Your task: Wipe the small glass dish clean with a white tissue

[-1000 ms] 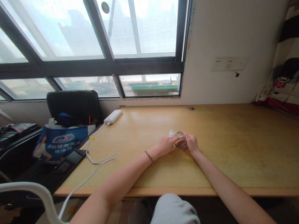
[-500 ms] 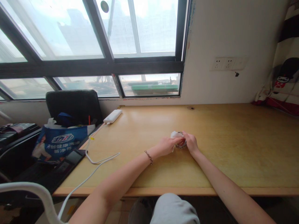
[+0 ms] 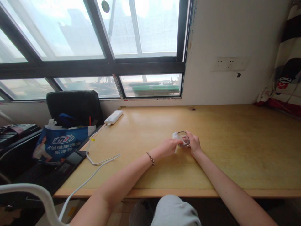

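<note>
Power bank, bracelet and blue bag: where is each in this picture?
power bank (image 3: 113, 117), head view, middle of its white top.
bracelet (image 3: 150, 158), head view, beads on the left wrist.
blue bag (image 3: 60, 145), head view, its printed front.

Your counter (image 3: 235, 147) is pale honey-yellow wood with a faint grain. On it lies a white power bank (image 3: 113, 117) with a white cable (image 3: 98, 161). Left of the counter you have a black chair (image 3: 74, 105) holding a blue bag (image 3: 61, 142) with white lettering. Between your hands (image 3: 168, 147) shows a white cloth (image 3: 176, 136)
</note>
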A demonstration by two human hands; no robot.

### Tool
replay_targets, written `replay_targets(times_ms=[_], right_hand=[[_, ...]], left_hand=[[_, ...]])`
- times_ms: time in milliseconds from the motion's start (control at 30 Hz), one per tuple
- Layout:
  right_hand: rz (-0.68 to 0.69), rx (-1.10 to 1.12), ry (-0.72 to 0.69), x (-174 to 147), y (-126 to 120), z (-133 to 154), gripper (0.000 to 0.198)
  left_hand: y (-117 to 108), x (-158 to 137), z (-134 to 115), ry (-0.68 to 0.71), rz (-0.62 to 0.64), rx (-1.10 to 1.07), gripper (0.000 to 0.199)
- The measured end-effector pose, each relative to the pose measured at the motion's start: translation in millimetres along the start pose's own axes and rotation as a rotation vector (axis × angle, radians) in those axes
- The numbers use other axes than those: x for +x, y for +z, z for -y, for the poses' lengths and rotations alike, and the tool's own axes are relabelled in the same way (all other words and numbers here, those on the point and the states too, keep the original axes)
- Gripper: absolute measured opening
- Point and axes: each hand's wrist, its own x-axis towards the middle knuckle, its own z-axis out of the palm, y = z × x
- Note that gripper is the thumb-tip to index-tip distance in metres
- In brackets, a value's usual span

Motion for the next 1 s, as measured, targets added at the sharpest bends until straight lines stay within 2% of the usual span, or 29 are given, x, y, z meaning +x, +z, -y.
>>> replay_targets(times_ms=[133,267,367,567,767,1000], right_hand=[[0.009,0.100,0.057,-1.7,0.3,3.8,0.046],[0.092,0.124,0.076,-3.8,1.2,5.1,0.044],[0.145,0.047,0.035,-4.8,1.3,5.4,0.046],[0.120,-0.054,-0.121,-2.4,-1.7,3.3,0.048],[0.020,0.061,-0.028,4.2,-2.1,-3.6,0.046],[0.012,0.170,0.040,2.5,-1.4,0.7,0.042]], left_hand=[[-1.7,-2.8,-5.1,-0.046,-0.022,0.248,0.049],[1.0,-3.1,-3.4,-0.066,-0.001,0.360,0.058],[4.4,-1.6,0.6,-0.066,-0.036,0.354,0.064],[0.7,-1.8,0.2,0.034,-0.032,0.262,0.071],[-0.2,-3.8,-4.6,0.079,0.003,0.236,0.059],[5.8,-2.3,-3.7,-0.013,-0.063,0.337,0.053]])
